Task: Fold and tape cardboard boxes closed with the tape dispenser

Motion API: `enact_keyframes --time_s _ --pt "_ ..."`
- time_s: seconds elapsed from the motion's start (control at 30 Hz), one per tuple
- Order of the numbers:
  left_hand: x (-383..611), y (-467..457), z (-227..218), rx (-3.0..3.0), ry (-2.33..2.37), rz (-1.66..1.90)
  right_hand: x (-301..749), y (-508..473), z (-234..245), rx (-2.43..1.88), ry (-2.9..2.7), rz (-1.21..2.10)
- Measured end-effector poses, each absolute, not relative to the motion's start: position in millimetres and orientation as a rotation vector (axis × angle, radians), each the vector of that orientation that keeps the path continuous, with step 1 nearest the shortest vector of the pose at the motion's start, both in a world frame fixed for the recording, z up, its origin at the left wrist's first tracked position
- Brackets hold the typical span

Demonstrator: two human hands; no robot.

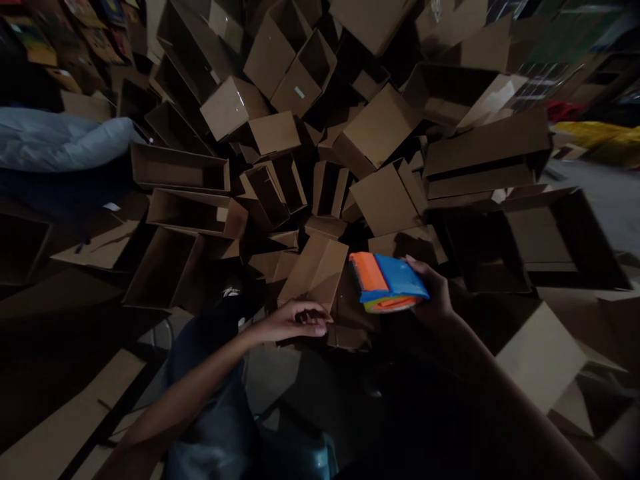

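My right hand [431, 293] grips a flat bundle of orange and blue packets [387, 283] by its right end, with a yellow-green layer showing underneath. My left hand [295, 321] hangs loosely curled at the lower corner of a tilted cardboard box [314, 272]. Its fingertips are at or very near the box's edge, and nothing shows in its fingers. The bundle's left end is close to the same box but apart from it. Shadow hides the ground under both hands.
Several open cardboard boxes [385, 199] lie heaped around and ahead of my hands, with flattened cardboard [541, 355] at lower right. A pale blue sack [55, 140] lies at left. Yellow bags [590, 141] sit at far right, and colourful printed sheets [85, 40] lie at top left.
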State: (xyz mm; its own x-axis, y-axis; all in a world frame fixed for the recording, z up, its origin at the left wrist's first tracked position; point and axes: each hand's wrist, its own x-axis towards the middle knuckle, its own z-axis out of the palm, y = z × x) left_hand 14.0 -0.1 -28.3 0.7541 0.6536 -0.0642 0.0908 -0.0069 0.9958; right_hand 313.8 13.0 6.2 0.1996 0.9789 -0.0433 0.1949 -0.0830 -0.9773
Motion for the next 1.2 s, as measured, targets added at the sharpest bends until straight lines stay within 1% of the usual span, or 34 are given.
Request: enact_keyframes --time_s 0.1,0.2,0.33,0.63,0.97,1.2 --pt "18 -1 -26 1.457 0.493 0.464 302 11 5 -1.478 -1.084 1.1" --pt "18 0 -26 1.433 0.402 0.53 293 4 8 -1.474 -0.908 1.239" --pt "18 0 -27 1.406 0.405 0.549 286 -4 11 -1.472 -0.782 1.372" --pt "16 -2 -39 1.341 0.47 0.541 280 -8 8 -1.477 -0.817 1.385" --pt "17 -4 -32 1.283 0.525 0.517 275 -3 -1 -1.485 -0.892 1.323" --pt "12 -3 -31 1.16 0.466 0.662 273 -3 -13 -1.47 -1.031 1.393"
